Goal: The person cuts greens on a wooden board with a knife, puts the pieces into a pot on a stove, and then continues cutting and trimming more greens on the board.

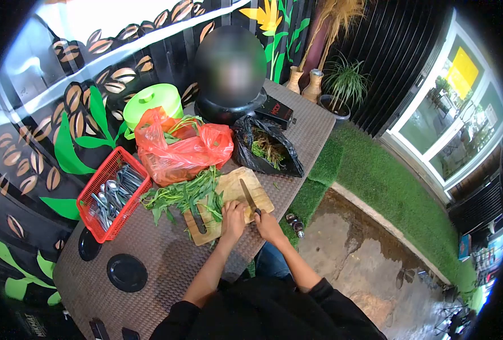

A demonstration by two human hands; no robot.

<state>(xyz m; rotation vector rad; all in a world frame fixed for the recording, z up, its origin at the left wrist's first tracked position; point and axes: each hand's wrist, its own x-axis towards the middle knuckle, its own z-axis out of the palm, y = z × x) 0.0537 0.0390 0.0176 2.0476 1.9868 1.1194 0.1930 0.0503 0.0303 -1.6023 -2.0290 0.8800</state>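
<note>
My right hand (267,226) is closed round the handle of a knife (247,192), whose blade points away from me over the wooden cutting board (246,177). Beside it, my left hand (234,219) has its fingers curled at the right end of a pile of leafy green stems (186,194), pressing them on the board. The greens spread leftward past the board onto the table. What lies directly under the left fingers is mostly hidden.
Behind the board stand a red plastic bag (178,150) with greens and a black plastic bag (268,148) with trimmings. A red basket (114,192) of cutlery, black plates (127,272), a green lidded pot (152,103) and a black helmet-like object (229,68) share the woven-pattern table (166,309).
</note>
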